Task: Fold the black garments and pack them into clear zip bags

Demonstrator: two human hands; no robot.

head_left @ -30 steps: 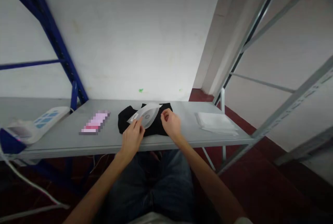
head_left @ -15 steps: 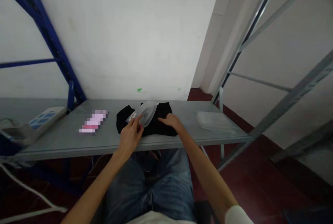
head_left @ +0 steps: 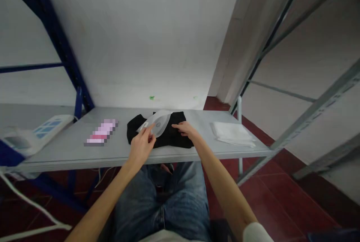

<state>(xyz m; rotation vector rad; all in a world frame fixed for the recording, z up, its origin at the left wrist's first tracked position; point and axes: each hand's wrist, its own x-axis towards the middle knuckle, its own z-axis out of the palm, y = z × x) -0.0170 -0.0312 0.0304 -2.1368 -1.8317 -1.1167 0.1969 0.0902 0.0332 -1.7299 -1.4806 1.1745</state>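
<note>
A folded black garment [head_left: 171, 137] lies on the grey metal shelf [head_left: 112, 152] in front of me. My left hand [head_left: 142, 146] pinches the near edge of a clear plastic bag [head_left: 156, 123] and holds it lifted over the garment's left half. My right hand [head_left: 187, 129] lies on the garment's right side, fingers pointing left towards the bag.
A stack of clear plastic bags [head_left: 232, 133] lies at the shelf's right end. A blurred pink item [head_left: 101, 132] sits left of the garment, and a white device with blue buttons [head_left: 33, 135] lies further left. Blue rack posts [head_left: 70, 69] rise at the left, grey ones at the right.
My right hand has flattened from a raised, curled pose onto the garment. The left hand and the bag have barely shifted.
</note>
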